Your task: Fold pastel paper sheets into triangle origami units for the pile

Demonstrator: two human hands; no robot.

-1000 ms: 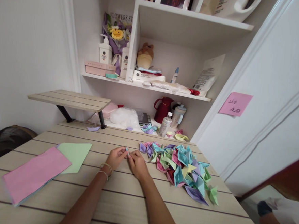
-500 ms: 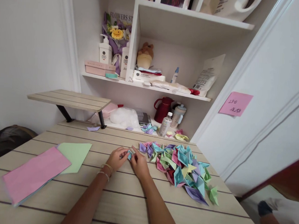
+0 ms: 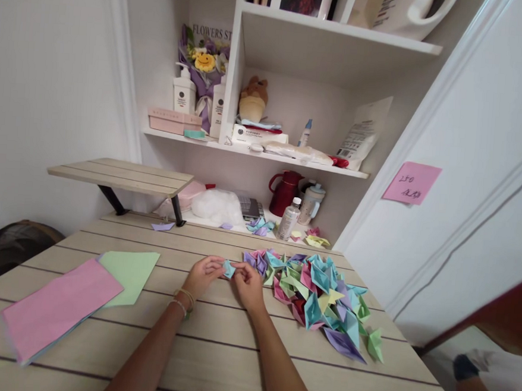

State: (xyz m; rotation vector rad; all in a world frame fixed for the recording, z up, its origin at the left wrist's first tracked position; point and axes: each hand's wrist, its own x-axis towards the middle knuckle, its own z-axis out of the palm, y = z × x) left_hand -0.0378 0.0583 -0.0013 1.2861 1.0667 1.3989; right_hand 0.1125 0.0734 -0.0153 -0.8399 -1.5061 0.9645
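Head view shows the left hand and right hand close together at the middle of the table, a small blue paper between them. The left hand's thumb and fingers pinch the paper's left side; the right hand's fingertips, likewise drawn nearly together, hold its right side, though it is too small for its folds to be made out surely. Near the right hand but apart, to its right, spreads a pile of folded papers in mixed colours. Well to the left, a pink sheet partly covers a green sheet. On the far side stand a bottle and a red jug.
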